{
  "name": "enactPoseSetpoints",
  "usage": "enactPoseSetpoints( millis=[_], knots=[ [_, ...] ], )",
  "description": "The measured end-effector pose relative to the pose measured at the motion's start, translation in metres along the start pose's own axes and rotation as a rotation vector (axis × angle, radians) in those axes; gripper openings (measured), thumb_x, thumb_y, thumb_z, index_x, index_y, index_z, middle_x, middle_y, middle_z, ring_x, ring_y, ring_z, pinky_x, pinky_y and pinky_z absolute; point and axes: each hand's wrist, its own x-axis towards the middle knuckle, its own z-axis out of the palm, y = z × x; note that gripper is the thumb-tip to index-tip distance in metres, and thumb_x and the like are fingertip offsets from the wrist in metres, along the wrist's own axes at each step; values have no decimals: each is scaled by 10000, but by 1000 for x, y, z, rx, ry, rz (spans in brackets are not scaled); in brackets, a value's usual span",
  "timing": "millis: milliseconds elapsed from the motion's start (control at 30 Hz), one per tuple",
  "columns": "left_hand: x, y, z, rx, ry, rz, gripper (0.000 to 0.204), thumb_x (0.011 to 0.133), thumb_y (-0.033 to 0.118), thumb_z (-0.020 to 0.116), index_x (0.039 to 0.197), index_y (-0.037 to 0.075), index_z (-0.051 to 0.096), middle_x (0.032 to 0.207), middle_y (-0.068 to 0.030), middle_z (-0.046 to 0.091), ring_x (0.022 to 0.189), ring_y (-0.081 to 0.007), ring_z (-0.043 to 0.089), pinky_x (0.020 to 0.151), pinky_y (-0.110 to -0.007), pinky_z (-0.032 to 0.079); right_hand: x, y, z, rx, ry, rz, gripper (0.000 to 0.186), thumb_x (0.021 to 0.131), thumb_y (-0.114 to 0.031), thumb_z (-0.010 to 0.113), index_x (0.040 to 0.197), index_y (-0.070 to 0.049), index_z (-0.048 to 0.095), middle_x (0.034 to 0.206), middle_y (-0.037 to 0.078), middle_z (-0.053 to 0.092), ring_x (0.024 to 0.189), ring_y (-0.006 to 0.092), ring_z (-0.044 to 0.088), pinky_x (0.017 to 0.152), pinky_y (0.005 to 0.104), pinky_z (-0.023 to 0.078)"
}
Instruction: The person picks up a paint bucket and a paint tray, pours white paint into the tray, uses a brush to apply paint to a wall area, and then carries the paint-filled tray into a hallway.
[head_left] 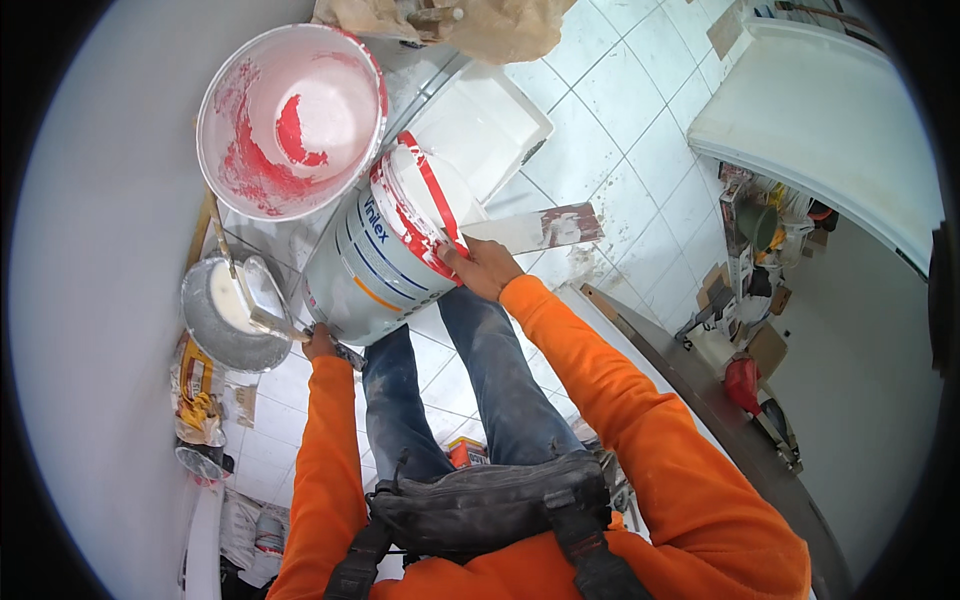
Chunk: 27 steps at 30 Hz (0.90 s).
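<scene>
Both hands on a tilted white paint bucket, seen from above

Right hand (pixel 487 266) clamps the upper rim of the white paint bucket (pixel 375 265) with its red-smeared lid, and pins a wide putty knife (pixel 535 230) whose blade sticks out to the right over the tiled floor (pixel 640 130). Left hand (pixel 322 342) grips the bucket's lower edge, fingers curled under it. Bucket leans on its side in front of the person's jeans-clad legs (pixel 470 390), lid end away from the body. Just left of it, touching or nearly so: a small metal pan (pixel 228 318) of white compound with a trowel in it. Above, an open white pail (pixel 292 120) smeared red inside. A white paint tray (pixel 480 125) sits just behind the bucket. Orange sleeves, black waist pouch (pixel 490 505) at the bottom of view
</scene>
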Motion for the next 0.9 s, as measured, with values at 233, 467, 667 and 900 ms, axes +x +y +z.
enactPoseSetpoints(
  millis=[233, 467, 667, 900],
  knots=[
    [-27, 25, 7, -4, 31, -31, 111, 662, 95, 559, 653, 32, 468, 623, -51, 493, 510, -165, 457, 492, -311, 385, -5, 3, -14, 50, 6, 9, 724, 874, -610, 314, 1365, -81, 371, 1146, 207, 591, 1156, 387, 489, 1044, 571, 171],
    [-37, 34, 8, 16, 37, -38, 100, 642, 65, 557, 640, 38, 461, 617, -61, 505, 484, -171, 461, 444, -299, 375, -2, 6, -27, 90, -33, -34, 698, 873, -611, 297, 1375, -131, 362, 1157, 173, 594, 1172, 382, 475, 1035, 635, 110],
    [-47, 37, 13, -26, 42, -54, 94, 648, 65, 556, 700, 43, 481, 681, -50, 517, 524, -165, 480, 455, -296, 388, -3, 6, -36, 98, -15, -20, 708, 866, -619, 290, 1370, -130, 371, 1169, 169, 589, 1192, 403, 450, 1049, 627, 92],
    [-55, 37, 20, -91, 83, -98, 93, 660, 52, 563, 721, 49, 492, 674, -47, 514, 534, -169, 487, 462, -297, 397, -1, 5, -43, 78, 1, 27, 679, 866, -618, 289, 1344, -153, 419, 1150, 160, 602, 1164, 387, 483, 1051, 622, 95]
  ],
)
